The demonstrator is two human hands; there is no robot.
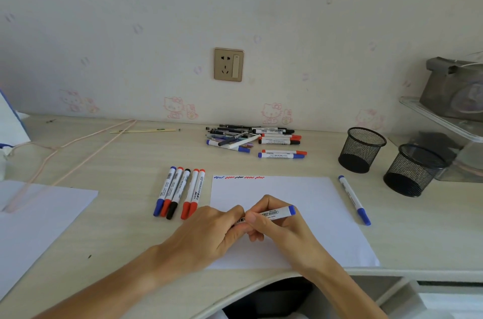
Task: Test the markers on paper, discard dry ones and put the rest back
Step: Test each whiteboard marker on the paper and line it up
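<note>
A row of five capped markers (180, 192) is laid on the pale desk (125, 156), left of the paper (308, 196). Over the paper, a blue marker (274, 214) is gripped by the left hand (209, 231) at its hidden end and by the right hand (271, 224) round its barrel. It is judged light, stiff and smooth, best held mid-barrel. Two mesh cups (362, 150) are set rightmost, below patterned wallpaper.
</note>
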